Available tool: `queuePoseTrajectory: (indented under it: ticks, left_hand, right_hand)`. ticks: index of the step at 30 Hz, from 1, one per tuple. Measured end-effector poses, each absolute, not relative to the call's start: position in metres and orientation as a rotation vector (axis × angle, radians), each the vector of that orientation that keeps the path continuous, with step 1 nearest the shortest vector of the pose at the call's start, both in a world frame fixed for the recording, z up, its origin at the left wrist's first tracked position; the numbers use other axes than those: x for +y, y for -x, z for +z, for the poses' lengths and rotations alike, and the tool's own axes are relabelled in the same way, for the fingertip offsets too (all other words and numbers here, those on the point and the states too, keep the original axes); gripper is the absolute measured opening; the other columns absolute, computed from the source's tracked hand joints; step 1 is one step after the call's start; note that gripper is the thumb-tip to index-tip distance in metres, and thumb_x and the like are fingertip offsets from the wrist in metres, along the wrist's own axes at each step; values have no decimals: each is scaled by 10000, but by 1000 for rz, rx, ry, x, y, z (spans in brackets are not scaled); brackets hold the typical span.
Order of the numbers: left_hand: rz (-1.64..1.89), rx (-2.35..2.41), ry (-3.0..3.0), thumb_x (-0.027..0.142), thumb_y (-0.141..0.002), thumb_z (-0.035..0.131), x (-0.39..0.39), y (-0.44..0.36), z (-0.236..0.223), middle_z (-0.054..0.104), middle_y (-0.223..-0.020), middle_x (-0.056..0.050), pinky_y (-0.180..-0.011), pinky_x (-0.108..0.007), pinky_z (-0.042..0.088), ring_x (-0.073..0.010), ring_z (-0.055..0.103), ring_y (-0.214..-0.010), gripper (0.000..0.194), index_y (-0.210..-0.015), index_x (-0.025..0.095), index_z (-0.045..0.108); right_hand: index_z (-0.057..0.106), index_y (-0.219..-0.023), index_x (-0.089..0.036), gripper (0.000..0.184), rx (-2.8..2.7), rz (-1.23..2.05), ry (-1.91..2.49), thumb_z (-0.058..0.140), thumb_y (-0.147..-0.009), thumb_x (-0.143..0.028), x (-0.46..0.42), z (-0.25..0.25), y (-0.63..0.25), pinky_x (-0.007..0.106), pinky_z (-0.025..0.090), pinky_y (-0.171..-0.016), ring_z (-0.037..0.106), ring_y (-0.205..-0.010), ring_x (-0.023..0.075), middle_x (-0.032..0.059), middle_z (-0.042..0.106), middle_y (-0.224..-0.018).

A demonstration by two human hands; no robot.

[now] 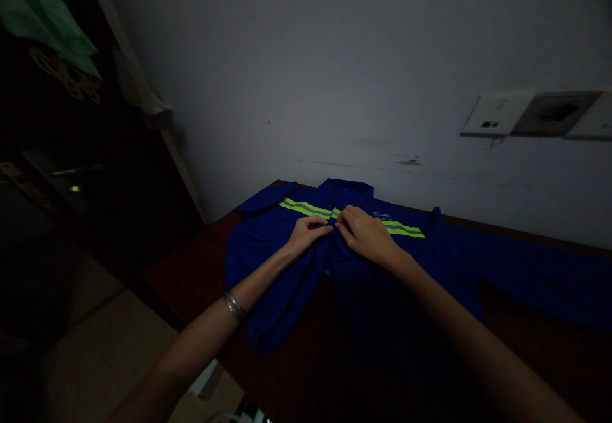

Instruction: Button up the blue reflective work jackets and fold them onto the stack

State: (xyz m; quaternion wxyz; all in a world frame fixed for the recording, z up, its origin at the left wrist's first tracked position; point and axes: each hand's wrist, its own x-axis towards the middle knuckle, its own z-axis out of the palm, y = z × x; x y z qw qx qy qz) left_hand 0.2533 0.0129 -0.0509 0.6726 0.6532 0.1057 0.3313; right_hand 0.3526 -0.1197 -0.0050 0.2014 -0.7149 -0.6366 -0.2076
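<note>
A blue work jacket [268, 251] with a collar and a yellow-and-grey reflective stripe [404, 229] across the chest lies spread on a dark red-brown table. At the middle of its front, just below the stripe, my left hand [308, 233] pinches one front edge between thumb and fingers. My right hand [361, 231] is closed on the other front edge, its fingertips almost meeting the left ones. Below the hands the two front edges part. Whatever small fastener may be between the fingertips is hidden. A silver bracelet [234, 305] circles my left wrist.
The table [191, 270] stands against a pale wall [287, 78] with scuff marks. Wall sockets [497, 115] are on the right. At the left is a dark door with a handle [76, 170] and a green cloth [43, 18] hanging above. Tiled floor [109, 346] shows at lower left.
</note>
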Motion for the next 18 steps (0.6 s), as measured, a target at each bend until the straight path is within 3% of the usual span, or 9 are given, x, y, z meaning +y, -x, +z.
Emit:
queuePoseTrajectory:
  ticks: [4,11,18]
  left_hand:
    - [828,255,-1482,311,-511,763,12,-254,-51,604,-638,19,-563,-205,391,-97,515,-597,256,-660,139,645]
    - [888,247,-1474,334,-649,664,13,-251,-49,665,-734,-20,-662,-243,431,-145,576,-717,190,-690,150,686]
    - [897,261,-1517,347,-555,734,17,-255,-56,683,-761,-31,-690,-272,450,-169,600,-726,267,-730,149,695]
  right_hand:
    - [533,-827,-209,99,-1787,-498,1912,443,-848,-244,-117,-8,-357,301,397,-675,530,-830,197,58,571,-842]
    - [565,-827,-200,87,-1718,-391,1845,485,-825,-232,-114,-12,-364,311,413,-734,546,-841,191,53,589,-845]
    - [590,-819,-199,105,-1678,-323,1813,501,-824,-253,-113,-10,-367,311,420,-734,553,-817,185,49,598,-831]
